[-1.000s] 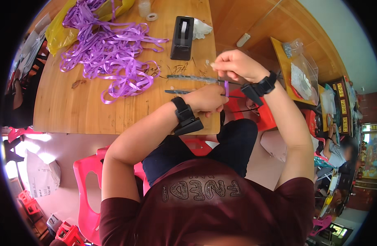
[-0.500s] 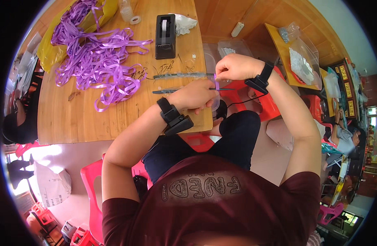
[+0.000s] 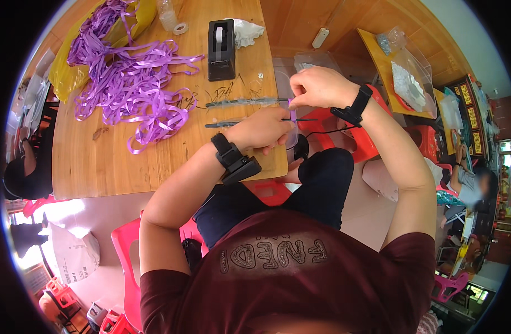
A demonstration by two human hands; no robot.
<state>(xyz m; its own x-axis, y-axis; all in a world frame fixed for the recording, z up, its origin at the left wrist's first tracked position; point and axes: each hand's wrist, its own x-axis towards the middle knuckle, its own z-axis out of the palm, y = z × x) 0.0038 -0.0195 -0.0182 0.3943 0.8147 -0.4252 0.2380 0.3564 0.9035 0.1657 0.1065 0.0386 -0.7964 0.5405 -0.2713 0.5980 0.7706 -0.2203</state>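
Note:
Two thin dark rods, an upper rod (image 3: 244, 102) and a lower rod (image 3: 306, 119), are fixed with clear tape to the wooden table and stick out past its right edge. A short length of purple ribbon (image 3: 293, 114) runs between them at their outer ends. My right hand (image 3: 326, 88) pinches it by the upper rod's tip, thumb and forefinger together. Beside the lower rod, my left hand (image 3: 262, 131) is closed at the ribbon's lower part; its curled fingers hide the end.
A tangled heap of purple ribbon (image 3: 138, 83) spills from a yellow plastic bag (image 3: 66, 75) onto the table (image 3: 110, 172). Beyond the rods stand a black tape dispenser (image 3: 221, 64) and crumpled white tissue (image 3: 247, 32). A tape roll (image 3: 180, 28) lies farther back. Red stools (image 3: 364, 142) stand right.
Both hands stay at the ribbon by the rods, with hardly any movement. The whole view has shifted slightly.

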